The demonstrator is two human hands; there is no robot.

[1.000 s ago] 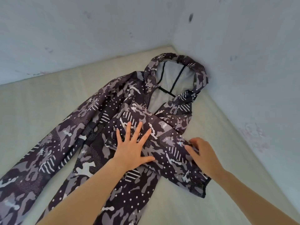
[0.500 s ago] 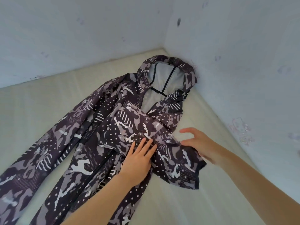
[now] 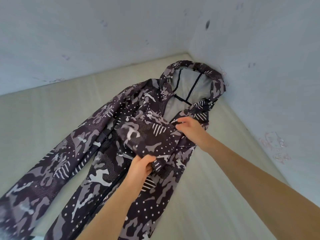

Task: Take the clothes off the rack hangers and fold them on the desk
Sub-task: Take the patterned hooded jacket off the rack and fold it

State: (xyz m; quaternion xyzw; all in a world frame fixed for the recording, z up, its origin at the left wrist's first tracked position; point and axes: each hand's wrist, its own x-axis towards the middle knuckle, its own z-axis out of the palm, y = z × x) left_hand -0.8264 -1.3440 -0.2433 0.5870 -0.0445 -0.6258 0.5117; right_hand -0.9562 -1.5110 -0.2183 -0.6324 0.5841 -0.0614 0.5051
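A dark camouflage hooded jacket (image 3: 97, 170) lies face up on the pale green desk (image 3: 43, 122), its grey-lined hood (image 3: 190, 87) pushed into the corner of the walls. Its right sleeve (image 3: 149, 135) is folded across the chest and lifted off the body. My left hand (image 3: 140, 168) grips the lower end of that sleeve near the cuff. My right hand (image 3: 190, 129) pinches the sleeve's upper part by the shoulder. The other sleeve (image 3: 57, 163) stretches flat to the lower left.
Pale blue walls (image 3: 259, 66) close the desk in at the back and on the right, meeting in a corner behind the hood. Bare desk surface lies to the left of the jacket and in a strip along the right wall.
Both hands went from lying flat on the folded sleeve to gripping it. The sleeve has come up off the jacket body, and the view has shifted closer.
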